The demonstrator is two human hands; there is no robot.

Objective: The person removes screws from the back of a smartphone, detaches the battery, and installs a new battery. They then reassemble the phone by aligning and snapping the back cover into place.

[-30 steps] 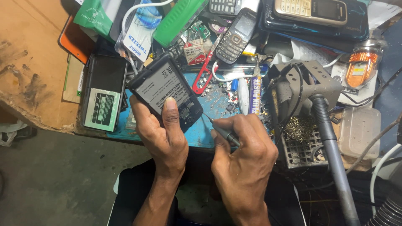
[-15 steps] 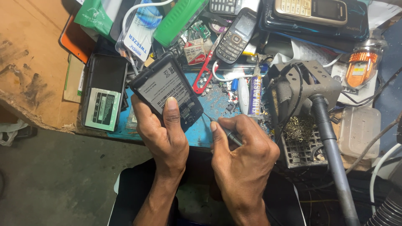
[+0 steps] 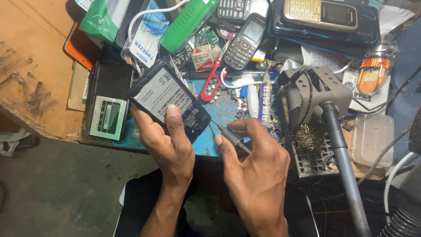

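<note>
Cluttered bench top is showing a worn, scuffed wooden surface (image 3: 30,66) at left and a blue work mat (image 3: 219,109) littered with small metal bits at centre. Left hand (image 3: 169,140) is gripping an opened black phone (image 3: 169,98), thumb lying flat across its labelled battery area, with the matte plastic body tilted diagonally above the mat's near edge. Right hand (image 3: 256,171) is pinching a thin grey screwdriver (image 3: 230,135) between thumb and fingers, with the fine metal tip resting at the phone's lower corner. Just left of the phone, a flat rectangular battery (image 3: 107,117) with a green label is sitting in a dark tray. Behind, a red-handled tool (image 3: 212,83), a green plastic bottle (image 3: 188,24) and two keypad phones, one dark (image 3: 245,41) and one gold (image 3: 322,13), are lying jumbled. To the right, a boxy grey metal stand (image 3: 313,94) is holding a dark ribbed hose (image 3: 342,153) above a grille (image 3: 313,151) carrying brass-coloured wool.
</note>
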